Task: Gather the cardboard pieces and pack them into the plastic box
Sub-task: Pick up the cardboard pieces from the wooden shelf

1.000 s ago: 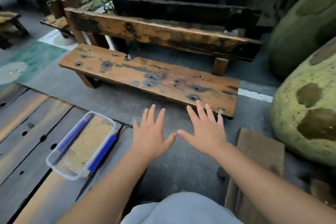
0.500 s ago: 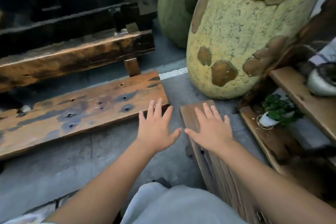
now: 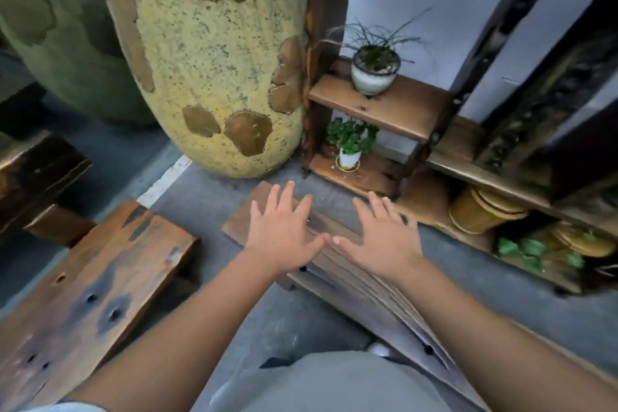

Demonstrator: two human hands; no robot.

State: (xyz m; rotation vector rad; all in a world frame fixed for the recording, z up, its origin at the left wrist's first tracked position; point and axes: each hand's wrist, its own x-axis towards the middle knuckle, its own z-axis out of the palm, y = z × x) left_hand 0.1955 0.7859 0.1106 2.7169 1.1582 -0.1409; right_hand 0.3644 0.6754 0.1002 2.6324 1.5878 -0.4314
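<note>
The head view shows the left hand (image 3: 284, 232) and the right hand (image 3: 384, 236) held flat side by side, fingers spread wide and holding nothing, with the thumb tips almost touching. Both are over a long brown wooden plank (image 3: 240, 226) on the grey floor (image 3: 207, 197). The cardboard pieces and the plastic box cannot be seen here; a big yellow speckled pot (image 3: 207, 70) and a small wooden shelf (image 3: 381, 107) with two little potted plants stand behind the hands
</note>
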